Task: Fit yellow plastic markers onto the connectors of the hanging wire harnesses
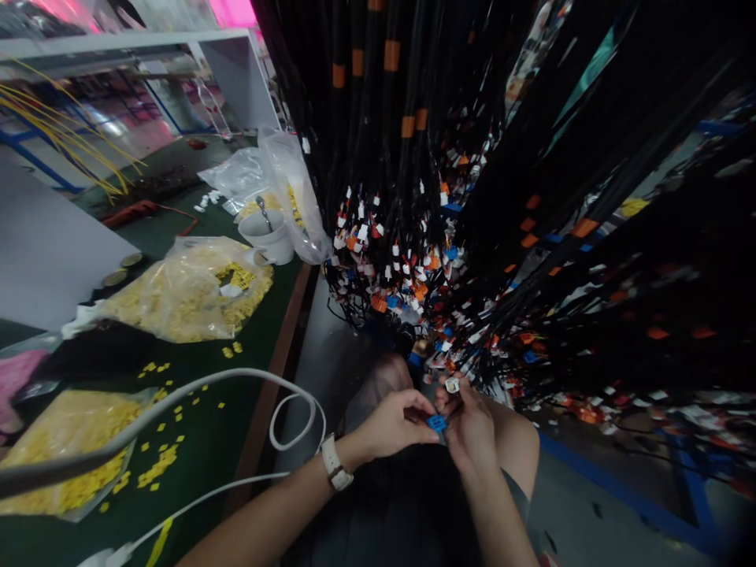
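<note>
Low in the middle of the head view, my left hand (394, 424) pinches a small blue connector (436, 423) between thumb and fingers. Close beside it on the right, my right hand (471, 423) has its fingers curled around a small white connector (452, 385). The blue connector lies between the two hands, near the right palm. Just beyond my hands hang bundles of black cables (366, 142) with orange tape bands, ending in many white, orange and blue connectors (393, 272).
On the left, a green table (216, 441) bears bags of yellow parts (189, 295), scattered yellow pieces, a white cup (268, 236) and a clear plastic bag (298, 197). A grey cable (206, 382) arches over its edge. A blue metal frame (626, 492) stands low at the right.
</note>
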A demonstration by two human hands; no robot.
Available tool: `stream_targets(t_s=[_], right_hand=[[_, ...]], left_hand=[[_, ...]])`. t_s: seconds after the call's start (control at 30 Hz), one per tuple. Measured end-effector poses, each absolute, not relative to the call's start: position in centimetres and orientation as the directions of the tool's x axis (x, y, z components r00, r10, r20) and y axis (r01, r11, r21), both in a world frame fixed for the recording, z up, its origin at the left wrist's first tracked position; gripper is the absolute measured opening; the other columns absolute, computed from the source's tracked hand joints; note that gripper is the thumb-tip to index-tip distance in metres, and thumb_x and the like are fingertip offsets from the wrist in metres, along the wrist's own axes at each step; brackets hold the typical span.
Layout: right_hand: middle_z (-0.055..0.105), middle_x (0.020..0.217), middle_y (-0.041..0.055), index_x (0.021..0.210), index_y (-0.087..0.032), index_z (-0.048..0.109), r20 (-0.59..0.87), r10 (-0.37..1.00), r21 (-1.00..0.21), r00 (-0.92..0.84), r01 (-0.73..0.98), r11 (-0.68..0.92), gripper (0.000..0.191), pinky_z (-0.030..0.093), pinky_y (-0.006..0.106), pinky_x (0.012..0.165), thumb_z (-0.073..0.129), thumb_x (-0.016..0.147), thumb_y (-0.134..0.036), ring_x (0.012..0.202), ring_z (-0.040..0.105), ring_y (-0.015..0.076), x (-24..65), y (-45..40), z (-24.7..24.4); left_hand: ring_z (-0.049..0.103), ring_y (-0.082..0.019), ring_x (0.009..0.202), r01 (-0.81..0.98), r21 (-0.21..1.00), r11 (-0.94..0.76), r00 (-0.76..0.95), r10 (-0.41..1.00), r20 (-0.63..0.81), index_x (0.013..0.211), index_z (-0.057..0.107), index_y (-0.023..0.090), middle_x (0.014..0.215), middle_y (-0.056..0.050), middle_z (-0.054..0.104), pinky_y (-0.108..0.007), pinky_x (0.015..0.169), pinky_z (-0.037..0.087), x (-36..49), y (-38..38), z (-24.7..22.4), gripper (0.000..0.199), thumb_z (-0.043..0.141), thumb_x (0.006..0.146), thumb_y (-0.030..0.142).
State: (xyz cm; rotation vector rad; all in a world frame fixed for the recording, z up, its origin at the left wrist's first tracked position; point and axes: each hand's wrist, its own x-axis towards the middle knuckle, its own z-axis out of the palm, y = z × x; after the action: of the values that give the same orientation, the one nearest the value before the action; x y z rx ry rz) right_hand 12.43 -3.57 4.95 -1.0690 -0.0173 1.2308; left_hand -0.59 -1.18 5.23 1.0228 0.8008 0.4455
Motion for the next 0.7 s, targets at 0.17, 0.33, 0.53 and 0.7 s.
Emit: stream_targets(t_s=[0.17, 0.33, 0.53, 0.7], right_hand=[[0.063, 0.066, -0.0026, 0.075, -0.021, 0.056, -0.52, 0.756, -0.644, 0.397, -0.764, -0.043, 0.021, 0.047, 0.023, 0.048, 0.07, 0.063, -0.031, 0.052, 0.055, 0.0108, 12.1, -3.2, 5.3], [0.062, 0.063, -0.0025, 0.07, -0.021, 0.054, -0.504, 0.767, -0.687, 0.398, -0.723, -0.076, 0.027, 0.047, 0.024, 0.048, 0.067, 0.067, -0.044, 0.056, 0.058, 0.013, 12.0, -3.4, 5.1], [0.063, 0.074, -0.0022, 0.081, -0.02, 0.052, -0.462, 0.854, -0.811, 0.241, -0.504, -0.296, 0.037, 0.051, 0.022, 0.052, 0.079, 0.058, -0.032, 0.066, 0.061, 0.014, 12.7, -4.3, 4.9], [0.063, 0.073, -0.0036, 0.084, -0.021, 0.048, -0.456, 0.874, -0.806, 0.17, -0.496, -0.324, 0.041, 0.051, 0.021, 0.058, 0.08, 0.058, -0.024, 0.066, 0.062, 0.0116, 13.5, -4.9, 4.8]], left_hand=[[0.054, -0.01, 0.058, -0.004, 0.883, 0.47, 0.578, 0.721, -0.381, 0.085, 0.054, 0.012, 0.068, -0.001, 0.059, -0.025, 0.058, 0.044, -0.2, -1.5, 4.6, 0.039, 0.075, 0.058, 0.031], [0.058, -0.014, 0.072, 0.047, 0.987, 0.152, 0.477, 0.865, -0.156, 0.084, 0.059, 0.014, 0.081, -0.004, 0.063, -0.027, 0.069, 0.045, -0.5, -1.3, 5.9, 0.017, 0.065, 0.068, 0.018], [0.056, -0.015, 0.078, 0.214, 0.969, -0.122, 0.43, 0.903, 0.019, 0.09, 0.062, 0.017, 0.085, -0.003, 0.063, -0.026, 0.074, 0.045, -0.9, -0.9, 6.8, 0.017, 0.059, 0.073, 0.016], [0.056, -0.016, 0.082, 0.291, 0.947, -0.137, 0.43, 0.903, -0.002, 0.093, 0.059, 0.016, 0.089, -0.005, 0.061, -0.028, 0.076, 0.045, -0.8, -1.2, 7.6, 0.02, 0.059, 0.074, 0.017]])
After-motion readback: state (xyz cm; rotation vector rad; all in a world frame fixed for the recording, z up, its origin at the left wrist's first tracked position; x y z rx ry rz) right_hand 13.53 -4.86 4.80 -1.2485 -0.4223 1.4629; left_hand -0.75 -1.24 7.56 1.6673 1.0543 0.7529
